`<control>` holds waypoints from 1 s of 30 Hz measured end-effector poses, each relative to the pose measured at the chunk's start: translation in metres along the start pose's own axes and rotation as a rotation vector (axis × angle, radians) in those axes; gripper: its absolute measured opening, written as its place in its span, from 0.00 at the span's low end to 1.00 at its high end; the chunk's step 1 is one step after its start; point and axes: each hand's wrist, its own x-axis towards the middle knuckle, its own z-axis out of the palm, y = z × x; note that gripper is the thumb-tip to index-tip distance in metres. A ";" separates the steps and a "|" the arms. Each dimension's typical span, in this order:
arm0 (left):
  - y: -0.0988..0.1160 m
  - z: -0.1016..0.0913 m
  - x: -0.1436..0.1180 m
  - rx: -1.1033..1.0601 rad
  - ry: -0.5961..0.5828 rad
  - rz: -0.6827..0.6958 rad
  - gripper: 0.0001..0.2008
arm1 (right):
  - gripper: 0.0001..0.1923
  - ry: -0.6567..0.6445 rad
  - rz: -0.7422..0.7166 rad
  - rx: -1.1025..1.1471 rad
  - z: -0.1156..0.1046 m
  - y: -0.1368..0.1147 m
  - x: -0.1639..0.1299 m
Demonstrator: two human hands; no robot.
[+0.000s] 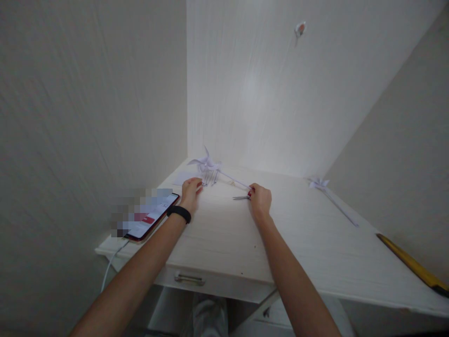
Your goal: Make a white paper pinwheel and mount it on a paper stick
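Note:
A white paper pinwheel (206, 163) lies toward the back of the desk, its thin stick (235, 179) slanting right. The stick's lower end meets the closed fingertips of my right hand (260, 201). Small scissors (242, 197) with a red handle point left beside those same fingers; whether the hand also grips them I cannot tell. My left hand (191, 191) has its fingers curled together next to several thin, small pieces (210, 179) below the pinwheel. Whatever it may pinch is too small to make out. Behind this hand lies a pale sheet of paper (180, 177).
A phone (154, 219) with a lit screen lies left, a white cable (111, 262) running from it over the edge. Another paper pinwheel (318, 183) rests at the right back. A yellow tool (407, 260) lies along the right wall. The desk (217, 234) stands against walls.

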 end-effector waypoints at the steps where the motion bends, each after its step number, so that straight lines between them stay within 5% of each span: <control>1: 0.001 0.001 -0.001 -0.017 -0.024 -0.035 0.06 | 0.14 -0.003 0.003 0.003 0.000 0.000 0.000; 9: 0.015 0.012 -0.010 -0.157 -0.117 -0.174 0.08 | 0.14 -0.034 -0.004 -0.004 0.001 0.000 0.000; 20: 0.012 0.008 -0.011 -0.136 -0.140 -0.063 0.12 | 0.11 -0.028 -0.025 -0.032 0.000 0.000 0.000; 30: 0.017 0.011 -0.014 -0.186 -0.130 -0.107 0.07 | 0.11 -0.039 -0.011 -0.012 0.000 -0.001 0.000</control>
